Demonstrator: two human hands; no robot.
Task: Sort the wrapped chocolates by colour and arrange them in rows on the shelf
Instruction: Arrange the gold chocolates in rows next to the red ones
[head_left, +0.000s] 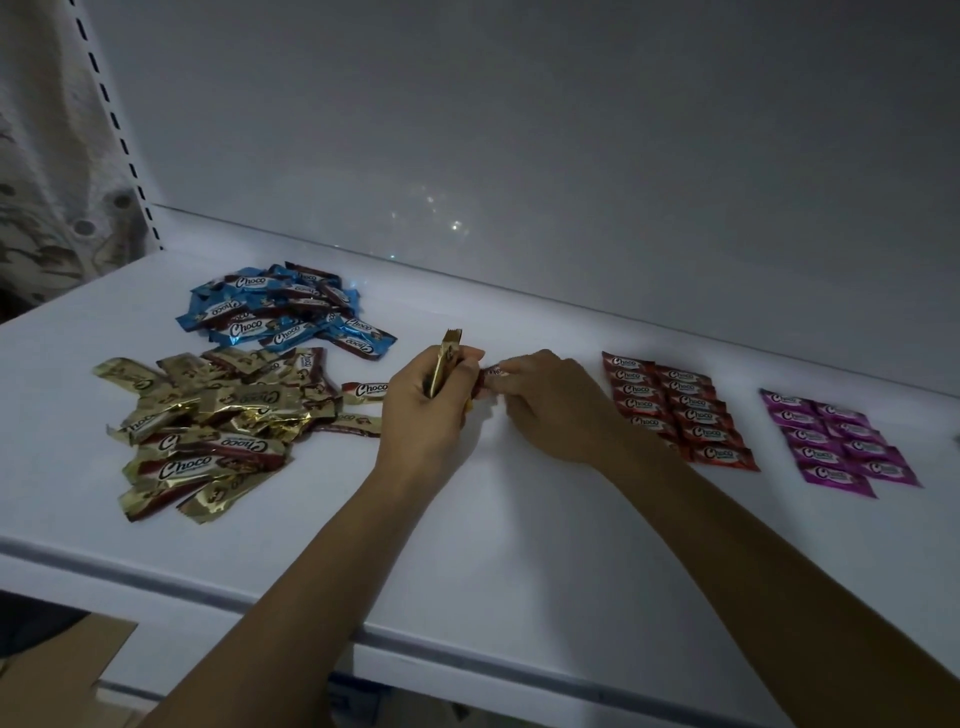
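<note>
Two risks stand out to me. First, my left hand has its fingers curled round a small clutch of gold bars held upright, one end poking above the fingertips; the foil looks slick, and I judge that any loosening of that grip while the other hand pulls would let the bars fan out and drop onto the shelf under the fingers. Second, my right hand pinches the end of one chocolate right against the left fingertips, and its wrist lies just beside, perhaps over, the near left corner of the red rows; a careless sweep outward could knock those rows crooked. The light is dim, so the pinched piece shows only a dark label with white lettering and I cannot tell its wrapper colour, which could send it to the wrong group. Left of the left fingers sprawls the unsorted gold pile, shiny, crinkled and overlapping, with the blue pile beyond it. Right of the right fingers, past the red, the purple rows lie flat in two neat columns, well apart from both hands
</note>
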